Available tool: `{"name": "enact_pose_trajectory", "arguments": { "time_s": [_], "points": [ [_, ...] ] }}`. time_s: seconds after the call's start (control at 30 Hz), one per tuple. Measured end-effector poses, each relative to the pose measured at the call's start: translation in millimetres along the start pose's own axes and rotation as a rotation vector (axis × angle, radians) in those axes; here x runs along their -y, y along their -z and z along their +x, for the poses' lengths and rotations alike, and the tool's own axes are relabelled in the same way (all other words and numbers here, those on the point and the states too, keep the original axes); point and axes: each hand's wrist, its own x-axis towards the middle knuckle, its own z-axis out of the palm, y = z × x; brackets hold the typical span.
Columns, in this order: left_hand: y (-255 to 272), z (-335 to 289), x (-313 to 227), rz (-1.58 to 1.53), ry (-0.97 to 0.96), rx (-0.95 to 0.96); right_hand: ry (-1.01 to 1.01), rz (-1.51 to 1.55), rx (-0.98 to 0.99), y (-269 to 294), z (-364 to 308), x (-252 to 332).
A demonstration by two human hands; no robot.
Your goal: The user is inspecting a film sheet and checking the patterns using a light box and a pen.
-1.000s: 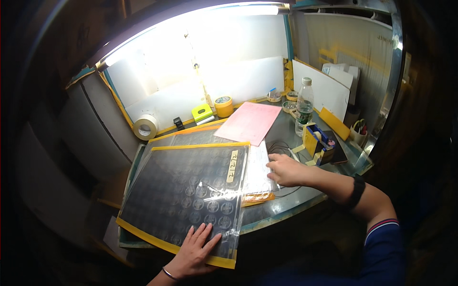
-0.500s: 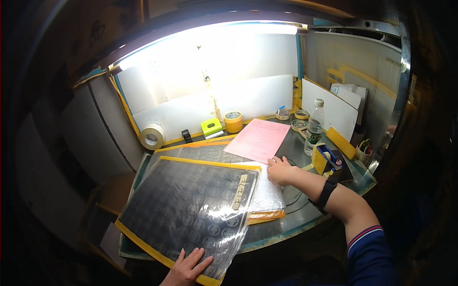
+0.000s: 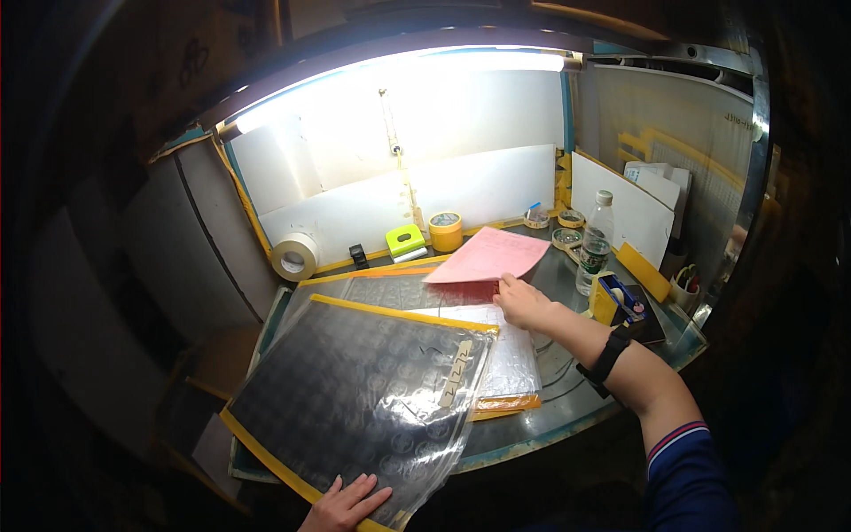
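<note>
My right hand [image 3: 521, 300] pinches the near edge of a pink sheet of paper [image 3: 489, 255], which is lifted and tilted above the table. A strip of shadow lies under its near edge. Flat on the near corner of a large dark film sheet [image 3: 355, 381] rests my left hand [image 3: 348, 505], fingers spread. That film has yellow taped edges and a pale handwritten label [image 3: 456, 372] at its right side. White papers in a clear plastic sleeve [image 3: 511, 363] stick out from beneath the film, next to my right wrist. Another film sheet [image 3: 381, 289] with yellow and orange edging lies behind.
Along the back stand a white tape roll [image 3: 294, 257], a green hole punch [image 3: 406, 241] and a yellow tape roll [image 3: 445, 232]. Right of the paper are a plastic bottle [image 3: 596, 248], a tape dispenser [image 3: 614, 300] and a pen cup [image 3: 684, 291]. A lit tube hangs above.
My right hand has taken hold of the pink paper and raised its near edge off the sheets below. My left hand stays on the dark film. The whole view has shifted slightly.
</note>
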Motion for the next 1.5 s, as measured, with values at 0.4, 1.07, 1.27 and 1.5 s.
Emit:
{"name": "enact_pose_trajectory", "arguments": {
  "time_s": [0.4,1.07,1.27,1.5],
  "points": [
    [-11,22,26,-0.572,0.066,-0.072,0.825,0.346,-0.165,65,-187,109],
    [-61,61,-30,0.018,-0.238,-0.263,-0.388,1.162,0.398,-6,-320,33],
    [-59,68,-48,-0.073,-0.340,-0.318,-0.332,1.645,0.839,-22,-308,61],
    [-54,61,-58,-0.082,-0.308,-0.271,-0.645,1.908,0.499,-15,-275,90]
  ]
}}
